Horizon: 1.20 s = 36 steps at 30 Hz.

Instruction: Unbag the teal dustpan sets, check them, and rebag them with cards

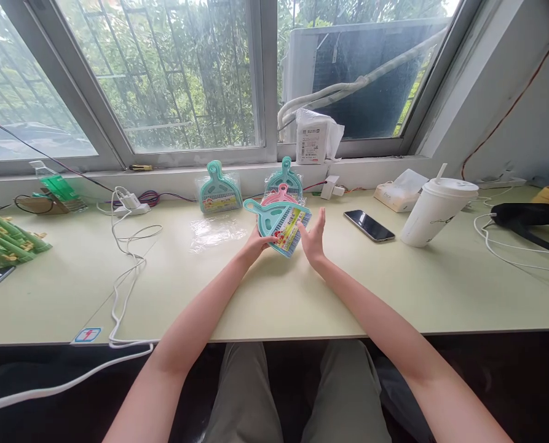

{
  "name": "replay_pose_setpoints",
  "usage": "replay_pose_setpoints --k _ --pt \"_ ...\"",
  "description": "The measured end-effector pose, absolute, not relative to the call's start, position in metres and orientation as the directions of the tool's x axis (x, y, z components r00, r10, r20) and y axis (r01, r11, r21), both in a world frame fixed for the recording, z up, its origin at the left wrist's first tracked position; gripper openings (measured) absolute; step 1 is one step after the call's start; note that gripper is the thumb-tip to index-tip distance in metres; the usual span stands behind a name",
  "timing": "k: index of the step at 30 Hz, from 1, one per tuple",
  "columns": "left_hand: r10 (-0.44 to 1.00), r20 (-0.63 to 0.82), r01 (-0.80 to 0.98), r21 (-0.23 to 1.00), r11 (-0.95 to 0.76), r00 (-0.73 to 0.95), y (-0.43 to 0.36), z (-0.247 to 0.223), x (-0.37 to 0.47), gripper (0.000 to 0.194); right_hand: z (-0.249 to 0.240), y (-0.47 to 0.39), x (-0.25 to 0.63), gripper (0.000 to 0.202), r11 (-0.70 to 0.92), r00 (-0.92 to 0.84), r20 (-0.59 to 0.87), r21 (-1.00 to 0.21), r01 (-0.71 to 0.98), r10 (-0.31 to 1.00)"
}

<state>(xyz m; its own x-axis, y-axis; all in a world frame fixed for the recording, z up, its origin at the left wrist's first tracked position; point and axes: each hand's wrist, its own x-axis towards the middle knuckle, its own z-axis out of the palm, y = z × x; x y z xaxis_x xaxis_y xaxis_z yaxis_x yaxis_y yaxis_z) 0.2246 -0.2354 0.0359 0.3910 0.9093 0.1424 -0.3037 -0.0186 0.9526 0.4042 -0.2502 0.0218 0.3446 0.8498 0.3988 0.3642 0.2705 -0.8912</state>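
While teal dustpan (278,225) tilts, handle (255,208) upper left, long axis diagonal

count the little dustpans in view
4 visible: the held dustpan in the left hand, the pink dustpan behind it, the rear green dustpan behind that, and the other green dustpan farther left. More may be stacked out of sight.

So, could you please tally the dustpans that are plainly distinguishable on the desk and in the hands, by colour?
Teal dustpans: 3
Pink dustpan: 1
Total: 4 distinguishable; I cannot tell whether more are nested behind them.
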Motion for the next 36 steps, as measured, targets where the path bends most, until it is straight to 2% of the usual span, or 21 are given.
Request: replay_pose_setpoints --k 1,3,5,7,10,16,21,23,25,27,28,31,33,36 --pt "0.907 0.155 -0.308 0.951 -0.029 0.392 -0.236 0.037 0.224 0.087 0.021 -0.249 0.405 0.082 0.213 0.362 0.279 -0.954 0.212 0.889" --pt "0.9 0.177 -0.31 0.949 -0.05 0.398 -0.236 0.038 0.222 0.086 0.02 -0.247 0.406 0.064 0.083 0.233 0.065 -0.994 -0.068 0.97" --pt "0.896 0.183 -0.302 0.952 -0.058 0.405 -0.235 0.037 0.22 0.082 0.02 -0.246 0.406 0.038 -0.002 0.079 -0.021 -0.973 -0.23 0.997" --pt "0.894 0.172 -0.285 0.957 -0.052 0.415 -0.233 0.036 0.218 0.076 0.023 -0.247 0.405 0.019 -0.018 0.044 -0.033 -0.951 -0.308 0.998" --pt "0.897 0.137 -0.257 0.966 -0.027 0.42 -0.229 0.035 0.215 0.074 0.029 -0.25 0.406 0.01 -0.015 0.051 -0.036 -0.932 -0.361 0.998" --pt "0.881 0.167 -0.262 0.964 -0.051 0.443 -0.228 0.04 0.211 0.077 0.031 -0.253 0.407 0.019 0.019 -0.034 0.035 -0.925 -0.378 0.999" --pt "0.892 0.124 -0.227 0.973 -0.025 0.434 -0.229 0.04 0.21 0.076 0.025 -0.251 0.405 0.02 0.049 0.021 0.044 -0.931 -0.362 0.999" --pt "0.891 0.111 -0.219 0.976 -0.013 0.44 -0.228 0.039 0.21 0.071 0.024 -0.25 0.405 0.018 0.05 0.028 0.043 -0.926 -0.374 0.999" --pt "0.896 0.086 -0.185 0.983 -0.005 0.436 -0.225 0.041 0.208 0.057 0.024 -0.25 0.405 0.018 0.056 0.038 0.045 -0.921 -0.385 0.998" --pt "0.945 0.073 -0.091 0.995 -0.046 0.319 -0.221 0.045 0.202 0.04 0.024 -0.25 0.406 0.02 0.07 0.043 0.058 -0.92 -0.387 0.997" --pt "0.974 0.099 -0.01 0.995 -0.099 0.203 -0.218 0.046 0.198 0.034 0.024 -0.249 0.407 0.021 0.077 0.043 0.066 -0.92 -0.384 0.997" --pt "0.922 0.34 0.364 0.895 -0.256 -0.187 -0.212 0.048 0.176 0.023 0.023 -0.25 0.407 0.02 0.08 0.05 0.066 -0.925 -0.372 0.997" --pt "0.849 0.426 0.569 0.8 -0.192 -0.312 -0.209 0.045 0.16 0.017 0.022 -0.25 0.406 0.018 0.063 0.065 0.042 -0.929 -0.364 0.997" --pt "0.88 0.296 0.622 0.783 0.0 -0.373 -0.205 0.039 0.143 0.029 0.023 -0.252 0.403 0.017 0.035 0.071 0.01 -0.934 -0.356 0.997"
